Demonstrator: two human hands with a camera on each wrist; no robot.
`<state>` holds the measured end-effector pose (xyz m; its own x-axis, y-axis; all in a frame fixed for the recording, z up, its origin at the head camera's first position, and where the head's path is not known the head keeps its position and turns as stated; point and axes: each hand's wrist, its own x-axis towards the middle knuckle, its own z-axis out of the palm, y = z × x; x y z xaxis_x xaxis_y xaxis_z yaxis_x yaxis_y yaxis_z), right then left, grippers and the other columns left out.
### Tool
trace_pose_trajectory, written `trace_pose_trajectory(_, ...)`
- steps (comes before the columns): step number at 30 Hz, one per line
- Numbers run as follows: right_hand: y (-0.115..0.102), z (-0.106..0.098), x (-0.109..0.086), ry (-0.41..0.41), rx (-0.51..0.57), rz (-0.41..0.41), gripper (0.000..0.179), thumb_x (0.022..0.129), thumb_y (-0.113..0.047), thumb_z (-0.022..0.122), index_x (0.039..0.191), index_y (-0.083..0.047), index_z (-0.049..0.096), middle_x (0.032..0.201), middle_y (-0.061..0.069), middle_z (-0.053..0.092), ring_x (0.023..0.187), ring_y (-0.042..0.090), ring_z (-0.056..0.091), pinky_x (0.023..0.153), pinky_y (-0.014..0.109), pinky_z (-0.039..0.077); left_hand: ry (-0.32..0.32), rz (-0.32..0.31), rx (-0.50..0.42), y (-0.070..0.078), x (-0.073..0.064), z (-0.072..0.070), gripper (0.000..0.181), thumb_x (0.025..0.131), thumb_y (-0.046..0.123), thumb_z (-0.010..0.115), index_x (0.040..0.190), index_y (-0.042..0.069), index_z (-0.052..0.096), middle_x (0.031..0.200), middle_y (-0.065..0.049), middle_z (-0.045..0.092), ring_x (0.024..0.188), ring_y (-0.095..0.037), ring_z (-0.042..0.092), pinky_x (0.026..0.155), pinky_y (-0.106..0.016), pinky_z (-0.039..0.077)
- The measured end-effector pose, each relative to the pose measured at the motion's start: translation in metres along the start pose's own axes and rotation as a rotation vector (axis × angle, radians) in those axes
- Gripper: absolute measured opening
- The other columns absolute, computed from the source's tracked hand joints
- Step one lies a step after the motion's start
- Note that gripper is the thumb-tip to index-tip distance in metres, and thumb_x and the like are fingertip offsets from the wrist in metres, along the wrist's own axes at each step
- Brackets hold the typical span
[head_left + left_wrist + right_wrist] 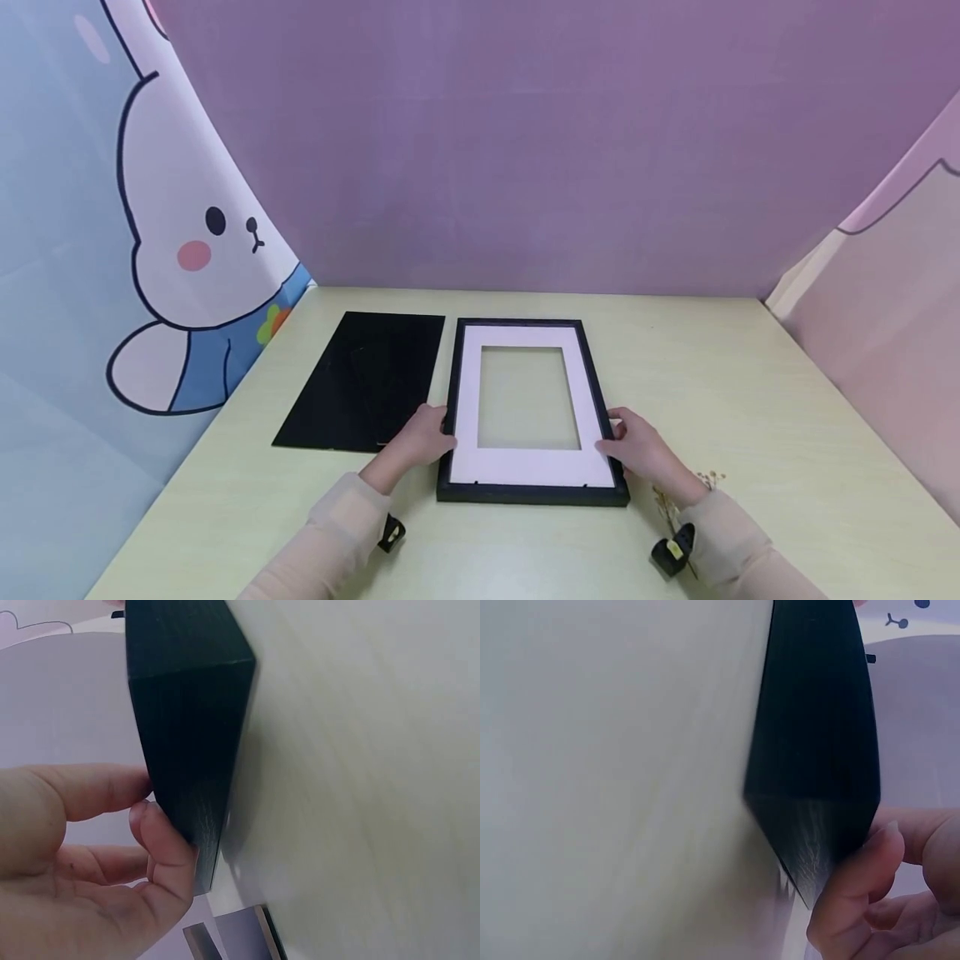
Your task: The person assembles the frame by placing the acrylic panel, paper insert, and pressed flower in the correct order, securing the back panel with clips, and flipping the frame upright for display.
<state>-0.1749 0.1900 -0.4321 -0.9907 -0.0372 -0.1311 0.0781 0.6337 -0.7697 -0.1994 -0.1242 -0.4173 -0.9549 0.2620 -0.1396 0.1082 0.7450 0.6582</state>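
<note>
A black picture frame [532, 496] with a white mat [465, 417] inside it lies at the middle of the table, and pale tabletop shows through its rectangular window. My left hand [418, 437] grips the frame's left side, thumb on the top edge. On the opposite side my right hand [641, 446] grips it the same way. Close up in the left wrist view, thumb and fingers pinch the dark side [191, 727] of the frame. The right wrist view has curled fingers [859, 881] at a lower corner of the frame.
Left of the frame lies a flat black panel [360, 383], close to my left hand. A sprig of dried flowers [664, 507] lies partly under my right wrist. Purple cloth [525, 167] stands behind the pale table [750, 400], with printed cloth at both sides.
</note>
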Motion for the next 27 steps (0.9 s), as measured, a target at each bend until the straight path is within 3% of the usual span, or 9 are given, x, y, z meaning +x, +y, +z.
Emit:
trace_pose_trajectory(5,0.0,0.0,-0.002,-0.009,0.0,0.007,0.053,0.083,-0.003,0.063,0.129,0.009,0.039,0.081,0.009,0.045,0.043,0.014,0.042,0.041,0.028,0.041,-0.002,-0.02,0.015,0.0,-0.002,0.0,0.035,0.082,0.001,0.059,0.114,-0.012,0.053,0.112,-0.023,0.053,0.077,-0.025,0.049,0.061,-0.034,0.042)
trace_pose_trajectory(9,0.0,0.0,-0.003,-0.008,0.002,0.008,0.053,0.083,-0.003,0.063,0.129,0.009,0.039,0.081,0.009,0.044,0.042,0.014,0.042,0.041,0.029,0.042,-0.005,-0.027,0.023,0.001,-0.004,0.001,0.046,0.083,0.003,0.059,0.123,-0.015,0.046,0.127,-0.03,0.043,0.089,-0.029,0.048,0.07,-0.038,0.044)
trace_pose_trajectory(16,0.0,0.0,-0.009,-0.013,-0.002,-0.002,0.053,0.083,-0.003,0.063,0.128,0.009,0.038,0.08,0.009,0.045,0.042,0.015,0.043,0.041,0.03,0.043,-0.009,-0.021,0.02,0.0,-0.008,0.001,0.045,0.082,0.003,0.06,0.122,-0.014,0.048,0.126,-0.029,0.044,0.088,-0.028,0.048,0.068,-0.037,0.044)
trace_pose_trajectory(27,0.001,0.0,-0.013,-0.026,0.029,-0.007,0.054,0.084,-0.003,0.062,0.13,0.009,0.037,0.081,0.009,0.045,0.042,0.016,0.043,0.04,0.028,0.041,-0.016,-0.027,0.023,0.0,-0.012,0.002,0.05,0.083,0.005,0.06,0.127,-0.013,0.044,0.128,-0.03,0.04,0.102,-0.03,0.044,0.08,-0.043,0.043)
